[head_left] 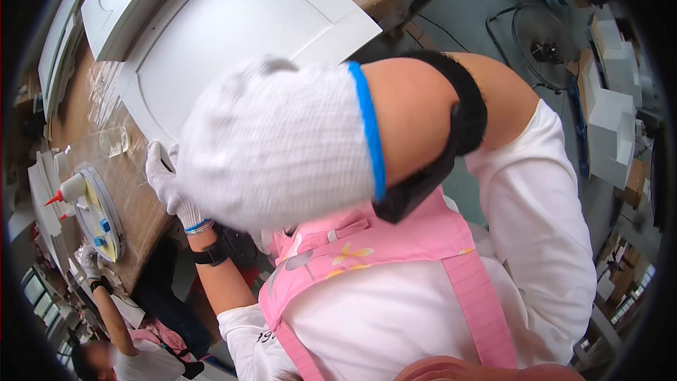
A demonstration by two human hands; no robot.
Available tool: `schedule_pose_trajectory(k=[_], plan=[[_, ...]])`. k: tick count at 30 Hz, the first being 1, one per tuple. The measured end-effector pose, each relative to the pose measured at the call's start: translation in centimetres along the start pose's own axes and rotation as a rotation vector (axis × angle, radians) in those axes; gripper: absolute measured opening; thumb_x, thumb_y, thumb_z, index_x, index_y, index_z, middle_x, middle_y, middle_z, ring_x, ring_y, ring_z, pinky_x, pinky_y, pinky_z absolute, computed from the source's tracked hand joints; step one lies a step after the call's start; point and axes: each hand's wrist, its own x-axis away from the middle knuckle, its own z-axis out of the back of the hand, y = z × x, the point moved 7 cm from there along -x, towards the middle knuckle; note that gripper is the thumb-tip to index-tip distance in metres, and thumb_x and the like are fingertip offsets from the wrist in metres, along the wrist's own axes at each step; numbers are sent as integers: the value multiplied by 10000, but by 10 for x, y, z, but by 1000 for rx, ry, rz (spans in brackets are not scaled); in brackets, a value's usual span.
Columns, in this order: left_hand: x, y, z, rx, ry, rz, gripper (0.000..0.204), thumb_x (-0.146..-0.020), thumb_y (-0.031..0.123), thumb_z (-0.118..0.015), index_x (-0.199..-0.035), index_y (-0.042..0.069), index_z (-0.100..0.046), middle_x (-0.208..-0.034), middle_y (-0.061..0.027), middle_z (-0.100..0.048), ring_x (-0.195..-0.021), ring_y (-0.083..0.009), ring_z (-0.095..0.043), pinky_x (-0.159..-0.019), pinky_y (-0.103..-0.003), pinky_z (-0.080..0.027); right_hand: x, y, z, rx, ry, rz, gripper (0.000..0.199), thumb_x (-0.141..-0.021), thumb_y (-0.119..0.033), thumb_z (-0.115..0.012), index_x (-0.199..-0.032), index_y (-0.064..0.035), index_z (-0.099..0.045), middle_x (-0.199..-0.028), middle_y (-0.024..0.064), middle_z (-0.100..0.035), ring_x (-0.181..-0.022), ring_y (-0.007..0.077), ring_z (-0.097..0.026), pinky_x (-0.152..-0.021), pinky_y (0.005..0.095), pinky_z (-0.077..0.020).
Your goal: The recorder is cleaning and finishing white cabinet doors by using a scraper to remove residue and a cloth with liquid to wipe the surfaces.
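My right hand (282, 141), in a white knit glove with a blue cuff edge, is raised close before my chest and blurred. Its fingers are hidden from view, so what it may hold cannot be made out. Below and left of it, my left hand (169, 183), also gloved, is at the near left corner of a white panel (233, 21). Thumb and fingers sit either side of the panel's edge. A grooved border frames this flat panel, which lies on the table; my right glove covers its near part.
Another white panel (130, 7) stands beyond on the wrapped wooden table (141, 204). Left of me are a round tray (116, 233) and a white glue bottle with red tip (70, 189). A co-worker (134, 360) works lower left. A floor fan (543, 49) stands far right, near white boxes (612, 134).
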Motion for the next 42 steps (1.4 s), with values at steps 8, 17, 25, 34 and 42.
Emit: schedule_pose_trajectory(k=[8, 17, 25, 34, 42], plan=[[9, 56, 42, 151, 52, -124, 446, -947, 213, -659, -1285, -69, -587, -1335, -237, -581, -1270, -364, -529, -1114, -444, -387, 50, 114, -1, -115, -182, -724, 461, -968, -455, -546, -978, -41, -751, -906, 180, -728, -885, 372, -692, -819, 427, -544], [14, 55, 47, 203, 131, -149, 372, -900, 115, -657, -1233, -45, -611, -1270, -214, -629, -1249, -389, -534, -1122, -472, -380, 124, 159, 45, -191, 427, -905, 236, -992, -186, -638, -1092, 18, -704, -1027, 134, -711, -983, 199, -679, -886, 317, -527], [15, 54, 59, 297, 71, -151, 387, -889, 75, -659, -1263, -15, -616, -1277, -194, -638, -1235, -372, -568, -1114, -471, -405, 229, 291, 168, 1144, 159, -1388, 794, -887, -553, -648, -1552, -213, -379, -1541, 218, -389, -1418, 419, -353, -1160, 488, -332], [65, 17, 70, 534, 28, 243, 362, -972, 112, -640, -1293, -44, -582, -1144, -170, -673, -984, -227, -670, -886, -359, -545, 270, 329, 150, 787, 379, -1271, 447, -930, -212, -706, -1365, -147, -626, -1238, 133, -676, -1124, 301, -653, -974, 364, -513], [87, 7, 28, 965, -551, 707, 464, -1053, 392, -520, -1166, -47, -616, -877, -117, -692, -699, -167, -692, -570, -295, -612, 171, 247, 165, -802, 750, -873, 447, -1000, -99, -569, -1430, 3, -506, -1293, 94, -642, -1079, 152, -646, -939, 248, -531]])
